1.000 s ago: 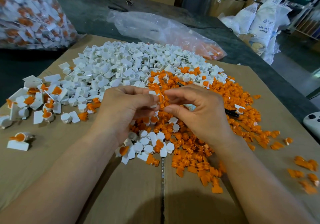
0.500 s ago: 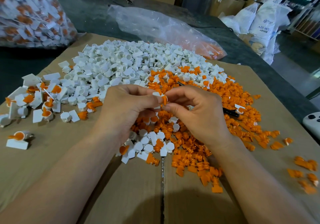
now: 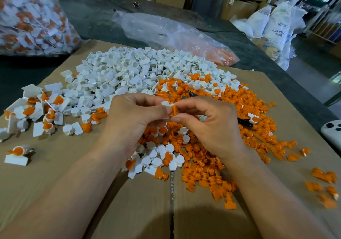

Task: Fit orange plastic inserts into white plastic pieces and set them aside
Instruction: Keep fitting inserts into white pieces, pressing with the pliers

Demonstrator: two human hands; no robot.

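My left hand [image 3: 132, 120] pinches a small white plastic piece [image 3: 166, 104] above the middle of the cardboard. Against it, my right hand [image 3: 208, 126] pinches an orange insert [image 3: 173, 109], and the two parts touch between my fingertips. A big heap of white pieces [image 3: 129, 72] lies behind my hands. Loose orange inserts [image 3: 239, 128] spread under and to the right of them. Fitted white pieces with orange inside [image 3: 46, 116] lie in a group at the left; one more fitted piece [image 3: 17, 154] sits alone nearer me.
A flattened cardboard sheet [image 3: 73, 192] covers the dark table. A full clear bag of fitted pieces [image 3: 31, 17] stands at the back left, and a slack plastic bag [image 3: 166, 30] lies behind the heap. A black tool [image 3: 245, 123] lies among the inserts. A white controller [image 3: 332, 131] sits at the right edge.
The hands have stayed together over the pile. The orange insert has been pressed closer against the white piece, with small shifts of the fingertips.
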